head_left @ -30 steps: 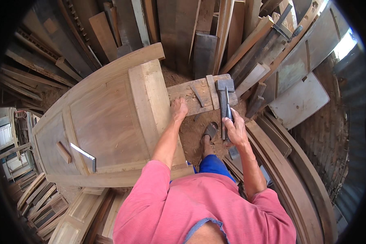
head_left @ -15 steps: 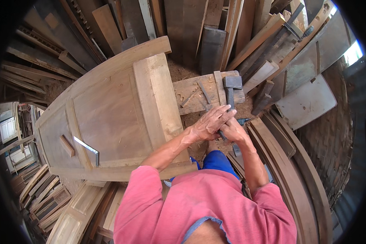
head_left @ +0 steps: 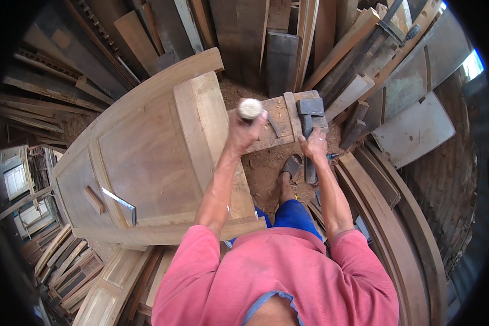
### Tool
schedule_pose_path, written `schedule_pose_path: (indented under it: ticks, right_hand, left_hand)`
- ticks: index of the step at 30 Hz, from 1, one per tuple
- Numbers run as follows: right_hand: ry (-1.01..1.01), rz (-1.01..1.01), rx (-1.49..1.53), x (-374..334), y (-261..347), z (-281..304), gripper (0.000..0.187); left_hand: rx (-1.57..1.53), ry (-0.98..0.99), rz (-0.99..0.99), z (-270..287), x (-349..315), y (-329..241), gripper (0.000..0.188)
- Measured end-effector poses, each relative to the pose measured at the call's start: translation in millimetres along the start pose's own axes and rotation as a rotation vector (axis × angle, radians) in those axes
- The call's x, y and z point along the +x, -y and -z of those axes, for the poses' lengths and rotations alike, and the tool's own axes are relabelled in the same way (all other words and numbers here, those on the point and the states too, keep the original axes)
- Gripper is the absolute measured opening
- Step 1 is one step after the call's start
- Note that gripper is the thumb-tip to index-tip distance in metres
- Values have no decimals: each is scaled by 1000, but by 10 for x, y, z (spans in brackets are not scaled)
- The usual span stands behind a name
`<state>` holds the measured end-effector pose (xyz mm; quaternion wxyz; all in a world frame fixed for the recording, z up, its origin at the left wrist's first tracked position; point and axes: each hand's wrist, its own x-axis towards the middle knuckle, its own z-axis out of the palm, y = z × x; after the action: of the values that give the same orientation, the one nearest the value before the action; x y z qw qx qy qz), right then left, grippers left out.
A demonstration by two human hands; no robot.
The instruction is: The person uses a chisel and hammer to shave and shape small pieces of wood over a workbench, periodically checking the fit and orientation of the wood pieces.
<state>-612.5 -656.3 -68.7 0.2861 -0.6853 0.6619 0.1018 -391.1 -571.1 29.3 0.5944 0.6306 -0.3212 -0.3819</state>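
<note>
A woodworker's left hand (head_left: 245, 133) grips a pale round-ended object (head_left: 250, 108), blurred, near the left end of a plank worktop (head_left: 281, 113) at upper centre of the frame. The right hand (head_left: 314, 144) is at a dark T-shaped tool (head_left: 310, 106) on the worktop's right end; whether its fingers are closed around it cannot be told. Chips by a thin dark blade (head_left: 274, 126) suggest some cutting is done. At centre left, a wooden panel (head_left: 141, 157) looks framed; what remains is unclear.
</note>
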Motion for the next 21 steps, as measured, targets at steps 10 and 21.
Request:
schedule_pose_path:
  ticks: [10,21]
  right_hand:
    - [262,108,179,506,-176,142,64]
    - [131,398,645,-627,197,1238,37]
  left_hand:
    - [67,-149,-163,-4,347,267,18]
    - [114,40,-247,25,428,418,16]
